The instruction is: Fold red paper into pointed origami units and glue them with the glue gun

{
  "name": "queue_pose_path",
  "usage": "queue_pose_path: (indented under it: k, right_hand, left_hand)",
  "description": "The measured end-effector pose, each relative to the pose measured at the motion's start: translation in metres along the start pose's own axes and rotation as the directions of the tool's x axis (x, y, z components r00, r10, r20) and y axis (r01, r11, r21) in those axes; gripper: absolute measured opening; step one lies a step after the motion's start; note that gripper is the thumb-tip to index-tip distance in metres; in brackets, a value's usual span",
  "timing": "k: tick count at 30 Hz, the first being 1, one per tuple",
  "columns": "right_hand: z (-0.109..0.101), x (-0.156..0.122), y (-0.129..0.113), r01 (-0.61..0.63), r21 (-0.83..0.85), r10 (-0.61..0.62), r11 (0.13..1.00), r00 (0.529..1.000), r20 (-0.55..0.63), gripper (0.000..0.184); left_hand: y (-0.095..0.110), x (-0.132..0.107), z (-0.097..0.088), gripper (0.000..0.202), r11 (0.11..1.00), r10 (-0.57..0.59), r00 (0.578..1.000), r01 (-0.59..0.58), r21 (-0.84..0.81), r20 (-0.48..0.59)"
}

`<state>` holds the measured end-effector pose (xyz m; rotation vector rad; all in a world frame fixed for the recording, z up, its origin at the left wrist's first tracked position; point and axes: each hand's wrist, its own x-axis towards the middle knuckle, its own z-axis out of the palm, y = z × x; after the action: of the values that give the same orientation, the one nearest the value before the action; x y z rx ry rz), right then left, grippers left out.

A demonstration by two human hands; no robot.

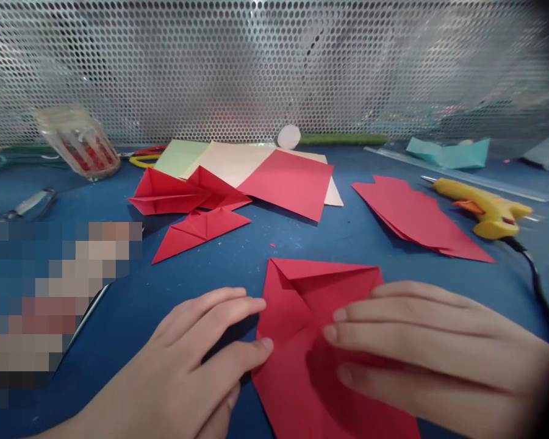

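Observation:
A sheet of red paper (297, 366) with folded flaps at its far end lies on the blue table in front of me. My left hand (201, 347) rests at its left edge, fingers spread and fingertips touching the paper. Over the right part of the sheet, my right hand (421, 347) is stretched out with its fingers slightly apart, hiding that edge. Beyond them lie folded red paper pieces (201, 228), one flat and others standing partly open. A flat red sheet (293, 183) overlaps cream and pale green sheets (183, 157).
At right are stacked red sheets (416, 213) and a yellow glue gun (480, 204) with a black cord. A glass jar (80, 143) stands at back left, before a perforated metal panel (256, 67). Folded turquoise paper (451, 152) lies back right. A pixelated patch covers the left side.

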<state>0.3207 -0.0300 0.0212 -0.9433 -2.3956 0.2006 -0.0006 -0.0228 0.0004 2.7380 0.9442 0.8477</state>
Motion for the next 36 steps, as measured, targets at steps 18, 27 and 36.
queue_pose_path:
  k: [18,27,36]
  right_hand:
    - [0.007,0.005,0.026,-0.008,0.133,0.019,0.991,0.996,-0.088,0.055]
    - [-0.004,0.016,0.032,-0.085,0.182,0.049,0.980,0.980,0.191,0.046]
    - [-0.004,0.016,0.028,-0.071,0.160,0.039,0.985,0.980,0.196,0.039]
  left_hand:
    - [-0.005,0.000,-0.002,0.042,0.988,0.151,0.988,-0.150,0.029,-0.037]
    - [-0.007,-0.007,-0.002,0.054,0.952,0.287,0.957,-0.289,0.104,0.033]
    - [-0.010,-0.008,0.007,0.056,0.916,0.338,0.938,-0.348,0.199,0.080]
